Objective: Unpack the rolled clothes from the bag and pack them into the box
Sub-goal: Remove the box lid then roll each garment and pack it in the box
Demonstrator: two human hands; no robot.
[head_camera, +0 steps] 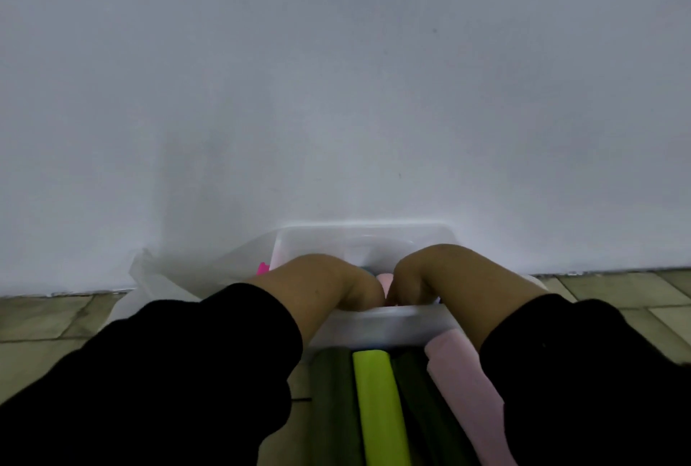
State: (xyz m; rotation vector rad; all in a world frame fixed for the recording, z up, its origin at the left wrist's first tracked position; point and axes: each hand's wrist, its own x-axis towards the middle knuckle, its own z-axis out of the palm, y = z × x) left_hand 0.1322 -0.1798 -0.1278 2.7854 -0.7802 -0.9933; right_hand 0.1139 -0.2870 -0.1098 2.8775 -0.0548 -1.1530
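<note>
A clear plastic box (359, 237) stands against the white wall. Both my hands reach down into it over its near rim. My left hand (321, 282) and my right hand (441, 274) press together on a pale pink rolled cloth (385, 280) inside the box; their fingers are hidden below the rim. A bright pink cloth (263, 268) peeks out at the box's left side. In front of the box lie rolled clothes: a lime green roll (377, 405), a pale pink roll (463, 390) and dark green rolls (331, 409).
A clear plastic bag (157, 278) lies crumpled to the left of the box by the wall. The floor (45, 319) is tiled in grey-green. Black sleeves cover both forearms. The wall blocks the way right behind the box.
</note>
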